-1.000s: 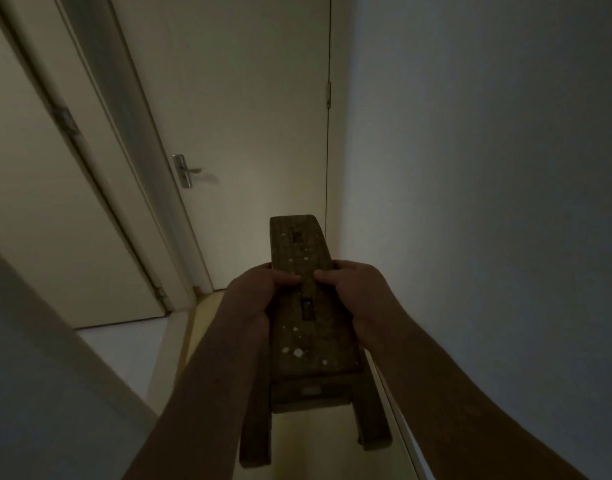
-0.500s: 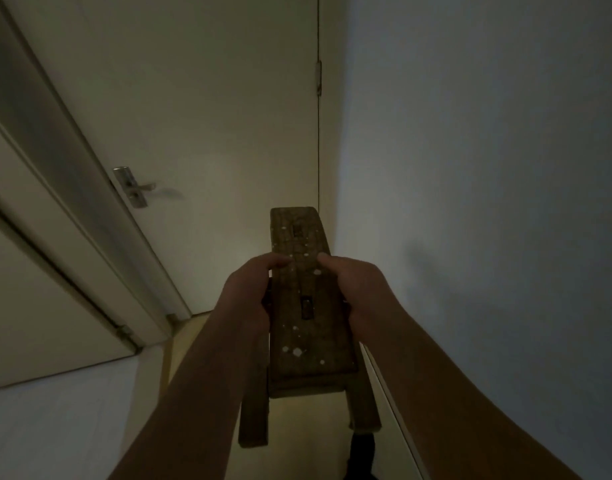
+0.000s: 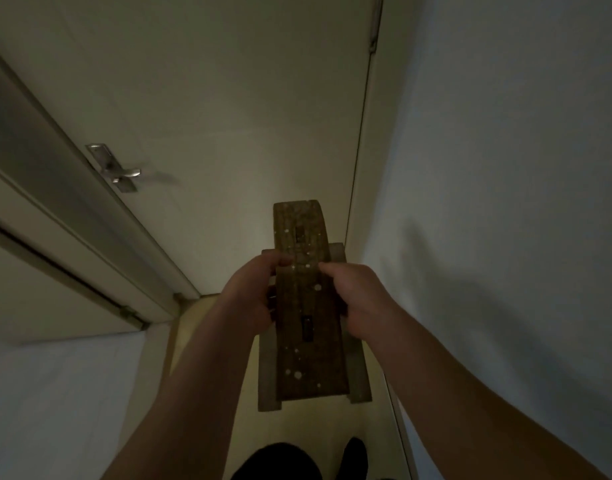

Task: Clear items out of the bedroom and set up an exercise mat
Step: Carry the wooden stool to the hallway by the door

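Observation:
A narrow wooden stool (image 3: 308, 351) with white paint specks on its seat hangs lengthwise in front of me, above a dim hallway floor. My left hand (image 3: 250, 296) grips the seat's left edge and my right hand (image 3: 354, 299) grips its right edge, thumbs on top. The stool's legs point down toward the floor. No exercise mat is in view.
A closed pale door (image 3: 228, 116) stands straight ahead, with a metal lever handle (image 3: 119, 169) at its left side. A second door frame (image 3: 72, 216) runs along the left. A plain wall (image 3: 505, 202) closes the right side. My dark-clad legs (image 3: 280, 460) show at the bottom.
I have moved closer to the door ahead while carrying the stool. The view tilted down, so the stool's far legs and my own legs came into sight. Both hands keep their hold.

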`<act>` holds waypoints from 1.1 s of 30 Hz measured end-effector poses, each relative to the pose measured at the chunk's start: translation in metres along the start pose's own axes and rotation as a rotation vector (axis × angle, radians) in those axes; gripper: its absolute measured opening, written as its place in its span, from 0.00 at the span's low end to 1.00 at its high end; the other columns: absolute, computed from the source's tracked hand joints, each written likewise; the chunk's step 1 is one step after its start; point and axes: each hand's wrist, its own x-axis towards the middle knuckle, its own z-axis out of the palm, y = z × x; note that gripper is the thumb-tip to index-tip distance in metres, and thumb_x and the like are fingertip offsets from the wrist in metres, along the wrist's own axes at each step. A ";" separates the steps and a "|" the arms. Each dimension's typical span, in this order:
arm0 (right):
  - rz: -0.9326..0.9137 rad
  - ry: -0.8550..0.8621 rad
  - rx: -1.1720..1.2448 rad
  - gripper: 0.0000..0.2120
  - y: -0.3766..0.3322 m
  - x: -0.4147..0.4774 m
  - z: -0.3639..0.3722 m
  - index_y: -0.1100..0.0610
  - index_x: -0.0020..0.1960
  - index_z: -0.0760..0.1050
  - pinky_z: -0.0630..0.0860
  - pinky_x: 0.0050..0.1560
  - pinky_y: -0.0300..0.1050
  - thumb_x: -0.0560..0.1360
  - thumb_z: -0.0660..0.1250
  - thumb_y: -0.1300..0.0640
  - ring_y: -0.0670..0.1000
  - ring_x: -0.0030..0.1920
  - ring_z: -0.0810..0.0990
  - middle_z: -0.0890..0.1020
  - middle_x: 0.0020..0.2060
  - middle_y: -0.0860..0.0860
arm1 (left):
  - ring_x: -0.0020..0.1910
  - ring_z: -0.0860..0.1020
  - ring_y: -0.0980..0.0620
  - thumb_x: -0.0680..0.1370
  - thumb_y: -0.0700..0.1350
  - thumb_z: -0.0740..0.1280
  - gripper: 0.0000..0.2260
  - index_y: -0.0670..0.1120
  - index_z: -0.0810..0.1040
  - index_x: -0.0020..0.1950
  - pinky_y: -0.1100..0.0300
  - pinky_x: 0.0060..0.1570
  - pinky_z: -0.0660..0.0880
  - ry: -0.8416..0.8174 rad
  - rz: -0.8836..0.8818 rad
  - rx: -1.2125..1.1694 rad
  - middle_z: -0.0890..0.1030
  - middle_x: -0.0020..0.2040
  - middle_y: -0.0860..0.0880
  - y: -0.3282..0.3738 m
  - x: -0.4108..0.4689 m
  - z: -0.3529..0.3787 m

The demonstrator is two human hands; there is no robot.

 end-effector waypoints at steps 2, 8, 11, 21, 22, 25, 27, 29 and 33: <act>0.029 0.006 -0.018 0.10 -0.015 0.033 0.002 0.58 0.54 0.82 0.79 0.58 0.54 0.76 0.70 0.53 0.55 0.51 0.84 0.86 0.48 0.55 | 0.38 0.79 0.48 0.74 0.48 0.69 0.14 0.43 0.80 0.57 0.59 0.32 0.72 -0.007 -0.031 0.011 0.79 0.42 0.45 0.019 0.030 0.004; 0.102 0.052 -0.048 0.10 -0.038 0.122 0.006 0.59 0.55 0.82 0.81 0.53 0.52 0.76 0.70 0.56 0.56 0.50 0.85 0.86 0.48 0.56 | 0.43 0.80 0.46 0.75 0.48 0.69 0.14 0.43 0.80 0.57 0.55 0.36 0.75 -0.106 -0.116 0.103 0.80 0.44 0.45 0.061 0.122 0.011; 0.138 0.055 -0.061 0.09 -0.048 0.155 0.007 0.59 0.54 0.81 0.81 0.50 0.49 0.77 0.69 0.56 0.55 0.49 0.84 0.85 0.47 0.56 | 0.47 0.80 0.44 0.75 0.47 0.69 0.13 0.43 0.81 0.57 0.50 0.44 0.77 -0.111 -0.168 0.132 0.81 0.48 0.43 0.075 0.163 0.015; 0.321 0.020 -0.105 0.06 -0.042 0.269 -0.021 0.57 0.50 0.81 0.81 0.45 0.45 0.78 0.69 0.55 0.53 0.45 0.84 0.84 0.45 0.55 | 0.52 0.79 0.42 0.75 0.45 0.68 0.12 0.43 0.79 0.57 0.48 0.49 0.78 -0.081 -0.296 0.176 0.79 0.54 0.42 0.073 0.279 0.054; 0.350 0.015 -0.108 0.06 -0.035 0.283 -0.025 0.57 0.50 0.80 0.81 0.44 0.45 0.78 0.70 0.54 0.53 0.46 0.84 0.85 0.45 0.55 | 0.53 0.79 0.42 0.74 0.46 0.69 0.13 0.44 0.79 0.57 0.49 0.47 0.78 -0.065 -0.310 0.179 0.80 0.54 0.42 0.067 0.291 0.059; 0.406 0.019 -0.125 0.10 -0.011 0.326 -0.039 0.57 0.53 0.81 0.82 0.53 0.51 0.76 0.71 0.52 0.55 0.50 0.84 0.85 0.48 0.55 | 0.52 0.79 0.43 0.73 0.45 0.69 0.11 0.44 0.80 0.54 0.53 0.42 0.77 0.009 -0.341 0.179 0.80 0.53 0.43 0.044 0.333 0.077; 0.453 0.023 -0.125 0.12 0.009 0.354 -0.048 0.58 0.55 0.80 0.81 0.56 0.55 0.75 0.72 0.51 0.57 0.50 0.84 0.85 0.49 0.56 | 0.50 0.78 0.45 0.74 0.44 0.69 0.08 0.45 0.80 0.52 0.56 0.38 0.75 0.062 -0.376 0.138 0.79 0.52 0.44 0.024 0.360 0.084; 0.482 0.030 -0.113 0.12 0.027 0.379 -0.056 0.59 0.55 0.80 0.82 0.55 0.55 0.76 0.71 0.53 0.57 0.50 0.84 0.84 0.48 0.57 | 0.49 0.77 0.46 0.75 0.43 0.69 0.06 0.46 0.80 0.51 0.57 0.36 0.73 0.084 -0.398 0.103 0.79 0.51 0.45 0.008 0.386 0.090; 0.530 0.051 -0.086 0.11 0.081 0.440 -0.075 0.60 0.58 0.79 0.82 0.43 0.46 0.79 0.69 0.56 0.56 0.49 0.83 0.84 0.50 0.58 | 0.47 0.78 0.47 0.76 0.44 0.70 0.09 0.45 0.81 0.55 0.58 0.35 0.74 0.130 -0.428 0.059 0.80 0.50 0.45 -0.042 0.452 0.094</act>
